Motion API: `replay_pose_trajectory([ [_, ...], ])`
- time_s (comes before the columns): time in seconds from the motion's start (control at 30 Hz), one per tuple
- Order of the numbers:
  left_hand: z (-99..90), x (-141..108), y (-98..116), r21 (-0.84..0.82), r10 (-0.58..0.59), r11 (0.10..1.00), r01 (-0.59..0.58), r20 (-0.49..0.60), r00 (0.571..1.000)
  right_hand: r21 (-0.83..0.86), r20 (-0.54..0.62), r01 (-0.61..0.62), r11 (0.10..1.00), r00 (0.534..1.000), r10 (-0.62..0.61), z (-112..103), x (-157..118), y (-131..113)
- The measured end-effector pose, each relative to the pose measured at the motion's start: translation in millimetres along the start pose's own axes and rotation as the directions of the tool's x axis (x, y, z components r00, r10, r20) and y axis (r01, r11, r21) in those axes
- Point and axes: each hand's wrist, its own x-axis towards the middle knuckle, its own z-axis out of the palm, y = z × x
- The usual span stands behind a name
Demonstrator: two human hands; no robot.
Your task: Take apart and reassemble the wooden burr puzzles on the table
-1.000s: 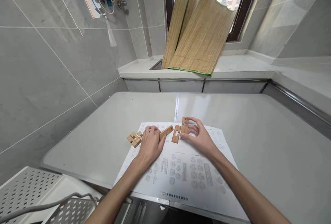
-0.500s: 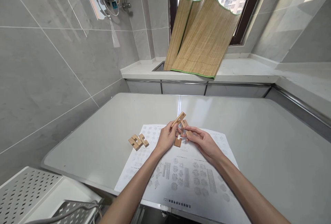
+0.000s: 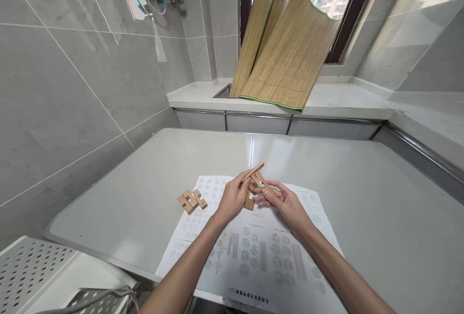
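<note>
Notched wooden puzzle pieces are between my two hands, above a printed paper sheet. My left hand is closed around a slim wooden puzzle piece that slants up to the right. Below it, another notched piece points downward by the left fingers; whether they grip it too is partly hidden. In my right hand, thumb and fingers pinch a slotted wooden piece, its far end touching or very near the slim piece. Several loose wooden pieces lie left of my left hand, at the sheet's edge.
The sheet rests on a light grey table. A white perforated rack with a grey cable stands at the lower left. Behind the table, a bamboo mat leans on a white counter by the window. Tiled wall bounds the left.
My right hand has turned its slotted piece, so more of it shows, and brought it up against the slim piece. The slim piece now lies at a flatter slant. The view has shifted slightly.
</note>
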Motion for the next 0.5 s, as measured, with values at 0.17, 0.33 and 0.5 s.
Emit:
replay_pose_trajectory([
  [0.17,-4.6,-1,-6,0.076,0.089,0.993,-0.092,0.047,0.995,0.02,-0.017,-0.035,0.999,0.999,0.036,-3,-2,2],
  [0.33,-4.5,-2,-12,0.153,0.127,0.979,-0.136,0.067,0.99,0.046,-0.024,-0.045,0.998,0.999,0.046,-4,-3,4],
  [0.5,-2.1,-5,-15,0.21,0.116,0.971,-0.116,0.011,0.993,0.03,-0.011,-0.072,0.997,0.997,0.072,-1,-5,-2],
])
